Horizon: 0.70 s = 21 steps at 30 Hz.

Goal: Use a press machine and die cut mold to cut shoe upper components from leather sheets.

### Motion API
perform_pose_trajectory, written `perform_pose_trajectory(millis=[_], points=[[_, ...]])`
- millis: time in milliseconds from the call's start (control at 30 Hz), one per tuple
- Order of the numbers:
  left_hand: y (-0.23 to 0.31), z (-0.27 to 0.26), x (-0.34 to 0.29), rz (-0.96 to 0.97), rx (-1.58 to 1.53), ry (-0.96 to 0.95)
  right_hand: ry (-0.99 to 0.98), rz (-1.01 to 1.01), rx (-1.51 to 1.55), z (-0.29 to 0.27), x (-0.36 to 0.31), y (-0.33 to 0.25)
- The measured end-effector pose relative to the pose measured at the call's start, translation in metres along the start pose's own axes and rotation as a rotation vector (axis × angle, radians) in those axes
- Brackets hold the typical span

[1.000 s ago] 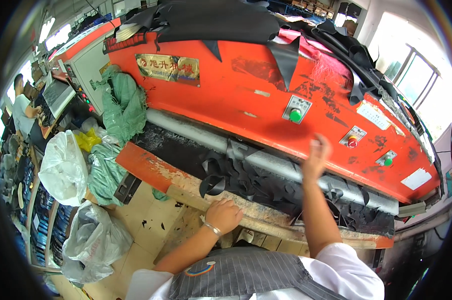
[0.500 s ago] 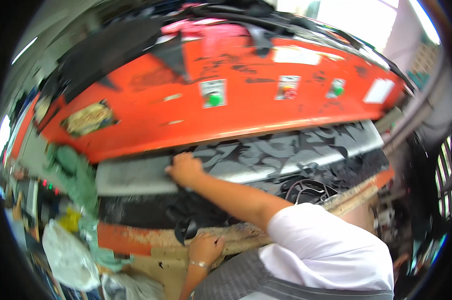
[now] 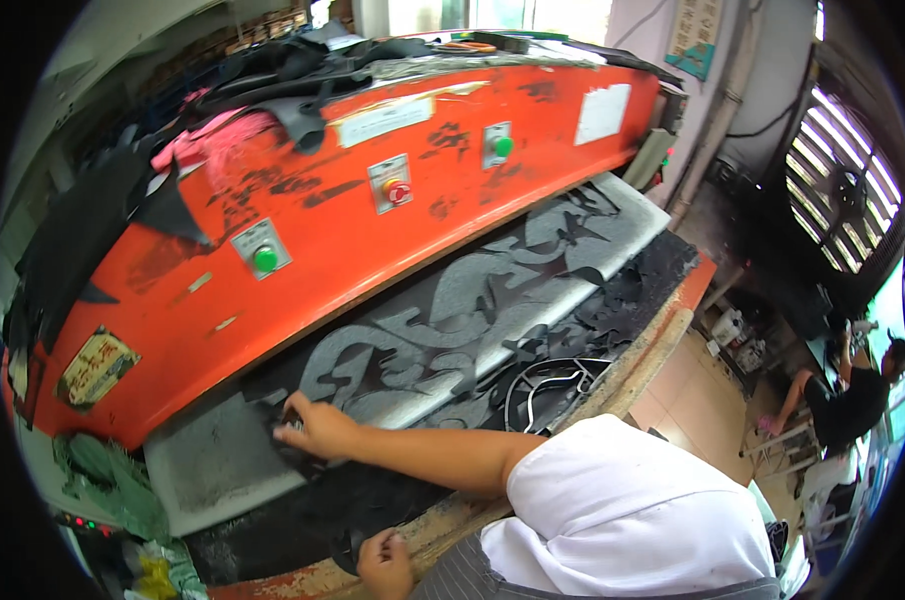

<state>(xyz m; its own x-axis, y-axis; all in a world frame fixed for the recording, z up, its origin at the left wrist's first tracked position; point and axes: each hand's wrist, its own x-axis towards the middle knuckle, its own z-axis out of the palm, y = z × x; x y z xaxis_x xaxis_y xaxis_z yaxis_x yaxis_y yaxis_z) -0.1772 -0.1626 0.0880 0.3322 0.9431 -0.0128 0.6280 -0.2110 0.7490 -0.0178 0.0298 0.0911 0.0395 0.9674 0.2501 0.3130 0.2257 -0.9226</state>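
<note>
My right hand (image 3: 321, 428) reaches over the left part of a pale grey cutting board (image 3: 198, 470), under an orange press beam. Its fingers are closed on a dark scrap of sheet material (image 3: 291, 452), partly hidden by the hand. Black cut-out scraps (image 3: 453, 325) with curved outlines cover the board to the right. My left hand (image 3: 386, 566) is curled at the worn front ledge (image 3: 463, 525), beside a small black scrap (image 3: 347, 550); whether it holds anything is hidden.
The orange press beam (image 3: 323, 225) spans the back, with green and red buttons. A black-and-white curved frame (image 3: 551, 392) lies among scraps near the front ledge. Green plastic sheeting (image 3: 103, 480) hangs at the left. Another person (image 3: 853, 400) sits at far right.
The view has swung right, bringing the floor and the other person into sight. My right hand now has a dark scrap in its fingers. My left hand stays by the ledge.
</note>
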Motion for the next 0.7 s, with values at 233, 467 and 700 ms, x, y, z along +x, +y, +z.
perform_pose_trajectory(millis=[233, 467, 700], points=[[0.022, 0.021, 0.02, -0.032, -0.512, 0.465, -0.352, -0.23, 0.128, -0.055, -0.083, -0.044], [0.11, 0.076, 0.023, 0.077, 0.037, 0.2, -0.326, -0.302, 0.119, -0.154, -0.149, -0.008], [0.202, 0.194, 0.046, 0.489, -0.075, 0.068, -0.063, -0.27, 0.028, -0.308, -0.226, 0.026]])
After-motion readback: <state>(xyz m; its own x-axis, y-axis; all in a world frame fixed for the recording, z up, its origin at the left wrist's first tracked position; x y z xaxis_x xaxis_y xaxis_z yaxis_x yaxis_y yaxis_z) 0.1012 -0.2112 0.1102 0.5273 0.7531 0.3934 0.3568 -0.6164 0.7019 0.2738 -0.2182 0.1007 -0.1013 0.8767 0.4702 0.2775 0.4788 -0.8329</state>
